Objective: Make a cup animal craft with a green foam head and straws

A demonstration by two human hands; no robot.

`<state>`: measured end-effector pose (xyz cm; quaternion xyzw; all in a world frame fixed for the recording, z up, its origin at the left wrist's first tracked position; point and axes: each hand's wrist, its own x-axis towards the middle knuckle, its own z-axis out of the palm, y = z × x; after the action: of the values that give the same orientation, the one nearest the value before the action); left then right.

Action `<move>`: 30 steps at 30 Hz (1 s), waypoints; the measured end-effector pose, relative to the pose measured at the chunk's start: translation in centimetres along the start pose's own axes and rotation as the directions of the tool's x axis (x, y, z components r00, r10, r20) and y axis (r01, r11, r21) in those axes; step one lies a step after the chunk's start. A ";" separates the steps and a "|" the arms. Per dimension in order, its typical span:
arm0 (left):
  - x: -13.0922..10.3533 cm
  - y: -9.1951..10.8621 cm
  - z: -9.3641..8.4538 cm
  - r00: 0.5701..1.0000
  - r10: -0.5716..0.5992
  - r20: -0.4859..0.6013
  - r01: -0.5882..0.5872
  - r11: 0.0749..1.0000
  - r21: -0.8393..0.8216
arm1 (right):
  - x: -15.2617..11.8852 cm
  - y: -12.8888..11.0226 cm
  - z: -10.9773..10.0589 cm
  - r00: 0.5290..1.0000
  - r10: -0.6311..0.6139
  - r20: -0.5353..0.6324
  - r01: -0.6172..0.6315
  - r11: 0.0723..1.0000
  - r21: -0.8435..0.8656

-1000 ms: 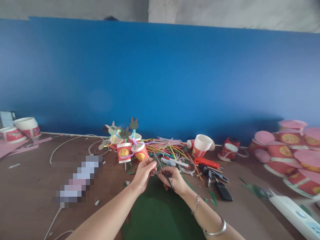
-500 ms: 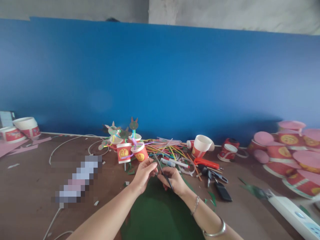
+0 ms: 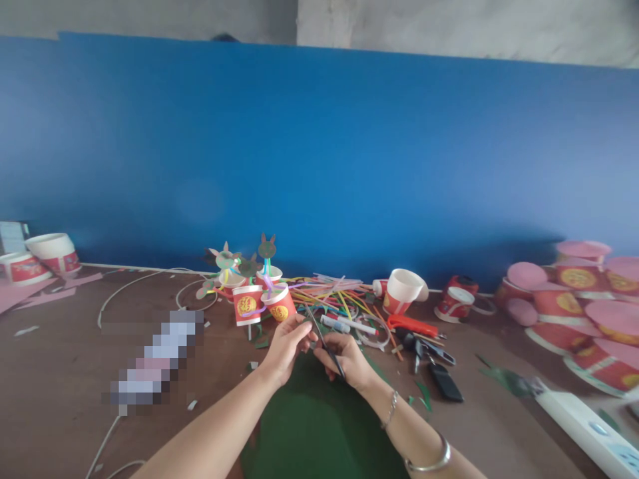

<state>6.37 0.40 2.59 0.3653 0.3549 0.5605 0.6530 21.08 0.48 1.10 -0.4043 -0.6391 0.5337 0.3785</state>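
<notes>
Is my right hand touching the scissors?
Touching: the head view shows the right hand holding the scissors by their dark handle end.

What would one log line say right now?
Right hand: holds scissors | Left hand: pinched beside blades, contents unclear | Beyond: paper cups, markers

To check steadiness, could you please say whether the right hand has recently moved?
No, not noticeably: the right hand keeps its distance from the black fob.
</notes>
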 end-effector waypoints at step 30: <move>0.1 -0.1 0.0 0.999 0.026 0.020 -0.026 1.000 0.011 | 0.0 -0.4 0.1 1.000 -0.009 0.020 0.008 1.000 0.028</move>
<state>6.43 0.47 2.55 0.3790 0.3469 0.5633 0.6471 20.95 0.35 1.48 -0.3908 -0.6371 0.5450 0.3799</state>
